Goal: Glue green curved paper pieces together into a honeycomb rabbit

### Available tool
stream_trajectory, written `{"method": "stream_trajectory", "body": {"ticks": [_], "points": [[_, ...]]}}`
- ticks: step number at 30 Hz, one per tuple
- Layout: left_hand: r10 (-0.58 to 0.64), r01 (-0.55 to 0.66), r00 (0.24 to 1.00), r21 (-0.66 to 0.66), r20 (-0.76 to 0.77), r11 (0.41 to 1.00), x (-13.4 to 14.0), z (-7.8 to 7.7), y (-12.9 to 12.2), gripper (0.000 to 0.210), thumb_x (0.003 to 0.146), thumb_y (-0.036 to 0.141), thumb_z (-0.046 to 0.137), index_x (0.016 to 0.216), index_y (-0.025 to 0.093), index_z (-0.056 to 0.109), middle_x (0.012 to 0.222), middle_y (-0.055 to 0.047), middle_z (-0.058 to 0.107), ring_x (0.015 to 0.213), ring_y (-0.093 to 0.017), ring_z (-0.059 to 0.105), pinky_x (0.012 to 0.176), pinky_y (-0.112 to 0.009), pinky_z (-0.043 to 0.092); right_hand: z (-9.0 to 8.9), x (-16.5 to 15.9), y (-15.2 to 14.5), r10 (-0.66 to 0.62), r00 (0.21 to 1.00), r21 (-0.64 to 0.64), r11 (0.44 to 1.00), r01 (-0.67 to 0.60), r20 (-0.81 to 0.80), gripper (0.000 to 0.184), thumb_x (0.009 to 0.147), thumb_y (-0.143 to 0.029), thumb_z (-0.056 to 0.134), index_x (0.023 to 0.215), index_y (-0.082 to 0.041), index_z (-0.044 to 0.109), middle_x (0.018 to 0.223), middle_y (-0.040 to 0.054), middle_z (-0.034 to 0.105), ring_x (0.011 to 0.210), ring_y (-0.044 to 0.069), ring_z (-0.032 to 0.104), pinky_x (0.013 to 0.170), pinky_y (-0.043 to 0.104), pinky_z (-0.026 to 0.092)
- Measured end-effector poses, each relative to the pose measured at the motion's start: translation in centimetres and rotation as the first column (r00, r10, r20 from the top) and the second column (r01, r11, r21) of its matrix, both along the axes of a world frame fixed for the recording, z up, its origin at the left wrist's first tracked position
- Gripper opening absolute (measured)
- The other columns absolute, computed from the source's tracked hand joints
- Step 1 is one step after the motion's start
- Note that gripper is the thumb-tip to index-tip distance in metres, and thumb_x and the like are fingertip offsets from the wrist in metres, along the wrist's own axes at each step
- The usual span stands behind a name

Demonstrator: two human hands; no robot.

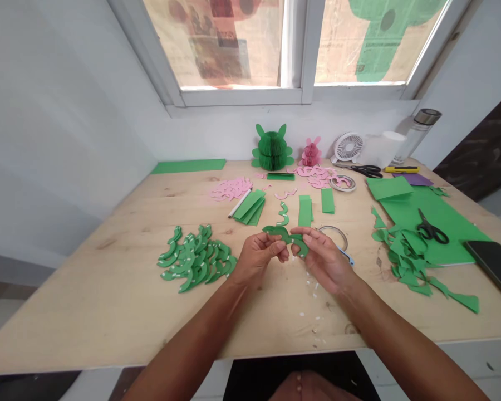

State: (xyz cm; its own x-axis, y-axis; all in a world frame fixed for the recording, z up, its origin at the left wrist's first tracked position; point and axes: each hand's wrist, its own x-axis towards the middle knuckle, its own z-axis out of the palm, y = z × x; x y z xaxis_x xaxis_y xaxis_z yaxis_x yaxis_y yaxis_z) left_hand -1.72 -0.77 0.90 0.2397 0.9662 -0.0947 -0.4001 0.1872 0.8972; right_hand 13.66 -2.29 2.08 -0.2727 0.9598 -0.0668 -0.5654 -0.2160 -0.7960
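Between my two hands, above the front middle of the table, is a curved green paper cutout [280,231] with small white patches. My left hand [261,252] pinches its left part between thumb and fingers. On its right part, my right hand [322,257] grips the lower curve. Just beyond lies a similar wavy green cutout [283,213]. A heap of green curved cutouts [198,259], many with white patches, lies left of my left hand. Close to my right hand is a roll of tape [335,236], partly hidden by the fingers. Tiny white scraps [313,287] are scattered below it.
Green paper scraps [409,259] and black scissors [432,228] lie right, beside a dark phone [495,267]. Pink cutouts [232,189], folded green strips [250,207] and a white pen [239,203] lie beyond. A green paper figure [272,149], small fan [348,147] and bottle [417,133] stand behind.
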Motion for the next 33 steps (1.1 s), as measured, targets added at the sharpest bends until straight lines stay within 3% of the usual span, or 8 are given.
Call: {"method": "stream_trajectory", "body": {"ticks": [10, 18, 23, 29, 33], "points": [[-0.115, 0.126, 0.987, -0.086, 0.115, 0.988, -0.5, 0.1, -0.1, 0.027, 0.067, 0.031, 0.074, 0.084, 0.013, 0.065, 0.073, -0.008, 0.071, 0.061, -0.015, 0.063, 0.060, -0.027, 0.047, -0.3, 0.3, 0.5, -0.046, 0.998, -0.026, 0.999, 0.045, -0.036, 0.021, 0.073, -0.031, 0.068, 0.091, -0.020, 0.070, 0.075, 0.0010, 0.061, 0.071, 0.014, 0.053, 0.074, 0.030, 0.042], [-0.089, 0.103, 0.990, -0.133, 0.112, 0.986, -0.5, 0.2, -0.1, 0.025, 0.070, 0.027, 0.072, 0.088, 0.014, 0.061, 0.080, -0.008, 0.071, 0.064, -0.015, 0.064, 0.061, -0.027, 0.048, -0.5, 0.0, 0.4, -0.154, 0.978, 0.086, 0.986, 0.143, 0.139, 0.024, 0.071, -0.033, 0.070, 0.092, -0.021, 0.069, 0.083, 0.0017, 0.065, 0.072, 0.014, 0.055, 0.073, 0.028, 0.043], [-0.094, 0.102, 0.992, -0.099, 0.088, 0.990, -0.5, 0.3, -0.1, 0.026, 0.071, 0.027, 0.070, 0.093, 0.014, 0.064, 0.086, -0.008, 0.069, 0.072, -0.015, 0.063, 0.063, -0.026, 0.048, -1.1, 0.0, 0.3, -0.240, 0.900, 0.239, 0.958, 0.159, 0.364, 0.024, 0.074, -0.032, 0.067, 0.095, -0.022, 0.067, 0.080, 0.0014, 0.066, 0.076, 0.016, 0.059, 0.073, 0.029, 0.045], [-0.084, 0.093, 0.993, -0.101, 0.086, 0.991, -0.5, -0.1, 0.1, 0.027, 0.070, 0.028, 0.072, 0.093, 0.015, 0.064, 0.084, -0.006, 0.068, 0.071, -0.014, 0.062, 0.065, -0.026, 0.048, -1.3, 0.0, 0.2, -0.307, 0.724, 0.362, 0.928, 0.085, 0.617, 0.028, 0.074, -0.032, 0.064, 0.099, -0.020, 0.066, 0.090, 0.0060, 0.068, 0.084, 0.021, 0.061, 0.075, 0.034, 0.047], [-0.097, 0.105, 0.992, -0.095, 0.086, 0.990, -0.5, 0.0, 0.1, 0.025, 0.072, 0.029, 0.070, 0.091, 0.014, 0.064, 0.085, -0.007, 0.069, 0.071, -0.014, 0.063, 0.066, -0.026, 0.048, -1.2, -0.1, 0.2, -0.288, 0.747, 0.348, 0.934, 0.081, 0.599, 0.027, 0.075, -0.033, 0.063, 0.098, -0.020, 0.066, 0.092, 0.0064, 0.069, 0.086, 0.021, 0.063, 0.076, 0.034, 0.048]]}}
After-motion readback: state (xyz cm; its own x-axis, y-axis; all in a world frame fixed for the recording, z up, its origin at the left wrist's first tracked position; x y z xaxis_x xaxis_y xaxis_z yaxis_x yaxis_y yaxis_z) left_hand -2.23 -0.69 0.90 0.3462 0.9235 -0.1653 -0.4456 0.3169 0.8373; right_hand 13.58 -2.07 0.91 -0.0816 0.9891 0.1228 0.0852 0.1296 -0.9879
